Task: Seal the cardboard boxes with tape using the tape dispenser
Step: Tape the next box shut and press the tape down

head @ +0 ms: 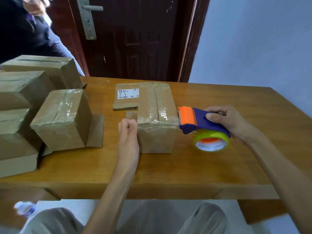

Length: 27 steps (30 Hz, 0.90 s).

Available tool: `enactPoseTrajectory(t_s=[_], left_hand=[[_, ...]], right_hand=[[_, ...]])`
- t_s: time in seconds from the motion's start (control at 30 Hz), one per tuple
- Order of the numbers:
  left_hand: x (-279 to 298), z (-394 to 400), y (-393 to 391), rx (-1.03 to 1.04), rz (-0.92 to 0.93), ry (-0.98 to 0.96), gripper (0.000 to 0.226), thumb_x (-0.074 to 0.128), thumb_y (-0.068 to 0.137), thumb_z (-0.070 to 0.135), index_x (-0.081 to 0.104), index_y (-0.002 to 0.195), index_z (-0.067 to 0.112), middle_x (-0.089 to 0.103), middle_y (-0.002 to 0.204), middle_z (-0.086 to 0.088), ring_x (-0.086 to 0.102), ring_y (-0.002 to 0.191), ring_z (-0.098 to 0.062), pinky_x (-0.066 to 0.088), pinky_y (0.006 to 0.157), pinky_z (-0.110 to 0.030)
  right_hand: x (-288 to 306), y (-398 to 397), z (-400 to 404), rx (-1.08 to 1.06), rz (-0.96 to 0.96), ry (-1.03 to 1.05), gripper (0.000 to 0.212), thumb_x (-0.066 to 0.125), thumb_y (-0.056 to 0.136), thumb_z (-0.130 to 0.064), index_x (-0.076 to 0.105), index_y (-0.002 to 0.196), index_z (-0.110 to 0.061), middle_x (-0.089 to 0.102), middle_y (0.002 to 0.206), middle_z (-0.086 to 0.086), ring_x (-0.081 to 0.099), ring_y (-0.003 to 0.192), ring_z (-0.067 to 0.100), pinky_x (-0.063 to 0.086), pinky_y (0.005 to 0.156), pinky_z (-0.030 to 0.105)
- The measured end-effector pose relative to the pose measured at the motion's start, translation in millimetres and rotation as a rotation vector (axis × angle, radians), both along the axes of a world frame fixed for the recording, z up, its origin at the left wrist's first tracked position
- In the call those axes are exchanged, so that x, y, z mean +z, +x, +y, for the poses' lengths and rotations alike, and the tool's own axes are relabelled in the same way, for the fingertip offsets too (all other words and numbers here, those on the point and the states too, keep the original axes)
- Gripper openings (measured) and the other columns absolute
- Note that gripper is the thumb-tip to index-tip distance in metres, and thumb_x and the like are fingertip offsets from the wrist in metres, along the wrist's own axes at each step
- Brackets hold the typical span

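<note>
A small cardboard box [156, 115] stands in the middle of the wooden table [219, 166], with clear tape across its top seam and over its near edge. My right hand [224, 120] grips the blue handle of the tape dispenser [199, 123]. The dispenser's orange blade end touches the box's right top corner, and its yellow-green tape roll [211, 141] hangs below. My left hand [129, 130] is curled, its thumb pressing against the box's left near corner.
Several taped cardboard boxes [62, 119] are stacked at the table's left. A flat cardboard piece with a white label [126, 97] lies behind the box. A person in dark clothing [25, 31] stands at the far left by a dark door [135, 36].
</note>
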<state>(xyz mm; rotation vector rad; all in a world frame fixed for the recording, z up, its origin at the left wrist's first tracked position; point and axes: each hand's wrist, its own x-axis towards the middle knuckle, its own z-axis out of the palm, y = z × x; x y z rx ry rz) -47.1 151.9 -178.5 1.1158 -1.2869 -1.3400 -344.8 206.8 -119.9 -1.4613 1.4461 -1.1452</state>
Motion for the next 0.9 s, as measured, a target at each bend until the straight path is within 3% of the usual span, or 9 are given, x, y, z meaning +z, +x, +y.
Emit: enactPoseTrajectory(t_s=[0.07, 0.17, 0.23, 0.3, 0.4, 0.47, 0.6, 0.77, 0.9], left_hand=[[-0.9, 0.9, -4.5, -0.013, 0.1, -0.058, 0.025, 0.039, 0.1, 0.062, 0.051, 0.102, 0.04, 0.059, 0.122, 0.0, 0.059, 0.112, -0.014, 0.052, 0.091, -0.029], [5.9, 0.0, 1.4, -0.023, 0.104, -0.288, 0.027, 0.051, 0.107, 0.036, 0.049, 0.134, 0.038, 0.056, 0.139, 0.016, 0.055, 0.131, -0.005, 0.054, 0.107, -0.036], [13.4, -6.6, 15.4, 0.062, -0.047, -0.607, 0.035, 0.057, 0.107, 0.012, 0.056, 0.14, 0.021, 0.055, 0.148, 0.008, 0.051, 0.141, -0.015, 0.049, 0.113, -0.042], [21.1, -7.9, 24.0, 0.056, -0.234, -0.941, 0.029, 0.053, 0.104, 0.0, 0.069, 0.128, 0.007, 0.064, 0.14, -0.003, 0.057, 0.137, -0.02, 0.048, 0.113, -0.042], [22.4, -4.6, 21.2, -0.042, -0.568, -1.224, 0.033, 0.051, 0.103, 0.014, 0.074, 0.127, 0.008, 0.07, 0.135, -0.003, 0.06, 0.135, -0.017, 0.048, 0.114, -0.042], [16.5, -1.5, 15.1, -0.086, -0.738, -1.292, 0.039, 0.052, 0.105, 0.026, 0.07, 0.136, 0.01, 0.068, 0.141, -0.004, 0.058, 0.137, -0.017, 0.047, 0.115, -0.044], [14.5, 1.0, 10.7, -0.047, -0.779, -1.309, 0.042, 0.057, 0.106, 0.034, 0.068, 0.138, 0.009, 0.068, 0.136, -0.005, 0.06, 0.13, -0.021, 0.053, 0.106, -0.039], [30.0, -15.1, 0.4, -0.077, -0.698, -1.336, 0.03, 0.057, 0.109, 0.033, 0.076, 0.104, 0.011, 0.068, 0.112, -0.003, 0.061, 0.109, -0.018, 0.053, 0.072, -0.026], [31.5, -31.1, -3.4, -0.109, -0.591, -1.311, 0.022, 0.067, 0.105, 0.027, 0.081, 0.098, 0.011, 0.076, 0.123, -0.001, 0.068, 0.12, -0.016, 0.059, 0.088, -0.026]], right_hand=[[-5.6, 1.1, 0.3, -0.009, -0.015, 0.003, 0.026, 0.063, 0.091, -0.028, 0.077, 0.103, -0.011, 0.078, 0.086, 0.005, 0.071, 0.068, 0.015, 0.055, 0.06, 0.021], [-9.2, 0.5, 1.8, -0.027, -0.037, 0.01, 0.024, 0.063, 0.091, -0.03, 0.078, 0.101, -0.015, 0.077, 0.086, 0.006, 0.07, 0.067, 0.015, 0.055, 0.06, 0.021], [-6.7, -0.3, 2.4, -0.034, -0.041, -0.001, 0.025, 0.064, 0.09, -0.03, 0.078, 0.103, -0.013, 0.077, 0.087, 0.006, 0.07, 0.068, 0.015, 0.055, 0.06, 0.021], [-2.4, -1.7, 3.0, -0.037, -0.036, -0.013, 0.025, 0.066, 0.089, -0.029, 0.078, 0.103, -0.012, 0.078, 0.088, 0.007, 0.071, 0.07, 0.016, 0.056, 0.062, 0.022], [4.3, -4.5, 4.7, -0.031, -0.004, -0.011, 0.023, 0.067, 0.089, -0.031, 0.081, 0.102, -0.018, 0.079, 0.093, 0.01, 0.073, 0.075, 0.019, 0.058, 0.065, 0.024], [7.3, -6.1, 6.3, -0.038, 0.008, -0.014, 0.022, 0.068, 0.089, -0.032, 0.082, 0.102, -0.02, 0.079, 0.093, 0.011, 0.073, 0.075, 0.019, 0.058, 0.065, 0.024], [7.3, -5.8, 10.4, -0.038, 0.018, -0.022, 0.025, 0.068, 0.09, -0.03, 0.08, 0.105, -0.015, 0.079, 0.094, 0.013, 0.074, 0.077, 0.021, 0.058, 0.066, 0.025], [13.5, -8.0, 16.9, -0.028, 0.033, -0.014, 0.026, 0.068, 0.09, -0.03, 0.079, 0.108, -0.014, 0.079, 0.097, 0.014, 0.074, 0.079, 0.022, 0.059, 0.067, 0.025], [22.1, -12.9, 29.1, -0.009, 0.039, -0.009, 0.027, 0.068, 0.09, -0.028, 0.08, 0.112, -0.017, 0.079, 0.103, 0.014, 0.076, 0.086, 0.024, 0.059, 0.071, 0.026]])
